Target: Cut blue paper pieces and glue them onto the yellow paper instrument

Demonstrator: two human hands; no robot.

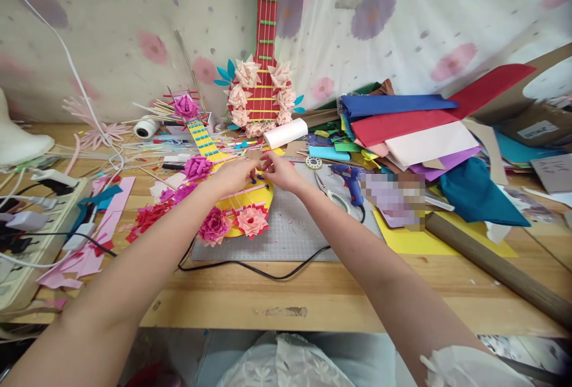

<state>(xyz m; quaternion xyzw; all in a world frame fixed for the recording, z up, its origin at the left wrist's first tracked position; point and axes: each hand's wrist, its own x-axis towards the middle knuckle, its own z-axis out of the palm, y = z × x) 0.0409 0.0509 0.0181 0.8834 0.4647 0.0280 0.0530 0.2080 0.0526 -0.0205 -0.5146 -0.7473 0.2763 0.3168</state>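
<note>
A yellow paper guitar (269, 195) lies tilted on a grey cutting mat (295, 238), its neck (203, 138) pointing to the back left. Crepe paper flowers in magenta and coral trim it, among them a coral flower (252, 220) at the near end. Over the far side of its body, my left hand (235, 174) bends its fingers close to my right hand (282, 171). The right fingertips are pinched together, almost meeting the left ones. Whatever lies between the fingers is too small to make out. Small dark blue bits (257, 187) show on the body just below.
Right of the mat's middle lie scissors (328, 187) and a blue glue gun (352, 181). A red paper guitar (263, 98) stands against the curtain. Stacked coloured paper (402, 128) fills the right. A power strip (44, 244) is left; a black cable (268, 274) crosses the front.
</note>
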